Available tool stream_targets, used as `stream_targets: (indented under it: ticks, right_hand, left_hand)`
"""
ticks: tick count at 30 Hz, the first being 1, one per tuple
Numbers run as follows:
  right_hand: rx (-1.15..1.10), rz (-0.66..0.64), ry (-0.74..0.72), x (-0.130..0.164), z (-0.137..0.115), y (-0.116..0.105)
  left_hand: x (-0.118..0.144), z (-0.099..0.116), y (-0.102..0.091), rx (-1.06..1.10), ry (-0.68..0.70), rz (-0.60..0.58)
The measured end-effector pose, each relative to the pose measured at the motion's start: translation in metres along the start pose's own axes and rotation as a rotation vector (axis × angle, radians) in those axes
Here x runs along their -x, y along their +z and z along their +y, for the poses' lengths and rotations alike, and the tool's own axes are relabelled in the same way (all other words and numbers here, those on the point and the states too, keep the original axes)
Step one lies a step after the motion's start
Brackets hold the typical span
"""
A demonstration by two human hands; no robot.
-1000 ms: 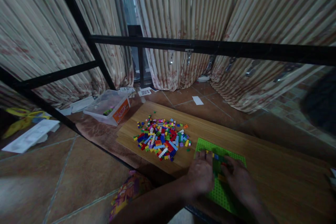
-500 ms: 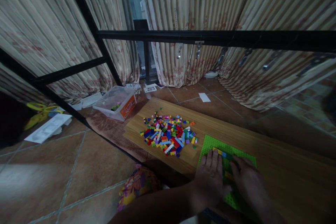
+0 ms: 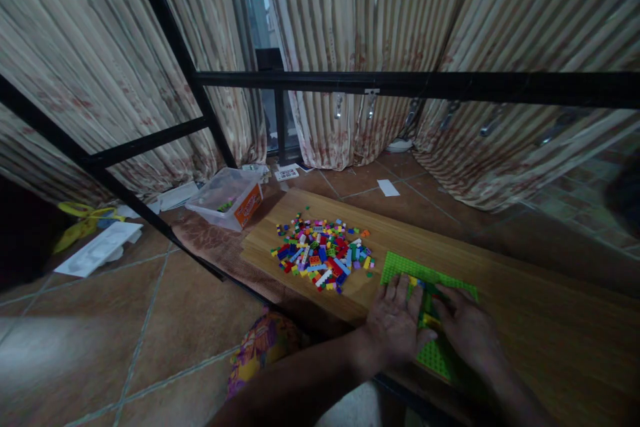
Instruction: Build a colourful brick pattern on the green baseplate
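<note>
A green studded baseplate [image 3: 436, 355] lies on the wooden board, partly covered by both hands. My left hand [image 3: 397, 317] rests flat over its left part with the fingers stretched out and the thumb to the side. Between the hands, a few toy bricks [image 3: 431, 321] in yellow, blue and dark green show on the plate. My right hand [image 3: 465, 327] is curled over the right part, thumb and fingers closed at the bricks. What its fingertips hold is mostly hidden. A heap of mixed toy bricks [image 3: 325, 257] lies on the board to the left of the plate.
The wooden board [image 3: 540, 320] stretches to the right. A clear plastic box [image 3: 220, 203] with an orange label stands beyond its left end. A black metal frame [image 3: 400, 83] crosses before striped curtains [image 3: 390, 13]. A white tray-like piece [image 3: 97, 250] lies on the tiles.
Both hands and the baseplate appear slightly further left and higher, as the camera view has shifted. The hands stay on the plate, and more yellow shows between them.
</note>
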State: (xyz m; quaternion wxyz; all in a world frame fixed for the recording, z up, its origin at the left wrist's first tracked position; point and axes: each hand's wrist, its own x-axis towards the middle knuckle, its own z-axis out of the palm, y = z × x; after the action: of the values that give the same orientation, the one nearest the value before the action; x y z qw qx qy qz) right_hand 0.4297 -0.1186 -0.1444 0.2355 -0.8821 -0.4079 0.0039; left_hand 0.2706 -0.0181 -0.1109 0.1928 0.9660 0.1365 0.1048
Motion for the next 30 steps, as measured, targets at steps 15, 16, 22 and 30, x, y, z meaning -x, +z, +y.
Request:
stream_targets:
  ticks: [15,16,22,30]
  right_hand:
    - [-0.031,0.009,-0.012,-0.001,-0.004,-0.008]
    - [-0.034,0.009,-0.017,-0.001,-0.004,-0.008]
    - [-0.062,0.003,-0.021,0.000,-0.006,-0.009]
    - [-0.130,0.036,-0.012,-0.002,-0.012,-0.015]
  left_hand:
    - [0.010,-0.123,-0.114,-0.271,-0.501,0.007]
    - [0.010,-0.122,-0.111,-0.275,-0.492,0.007]
    - [0.002,-0.118,-0.105,-0.328,-0.514,-0.001]
    - [-0.007,-0.118,-0.103,-0.321,-0.428,0.163]
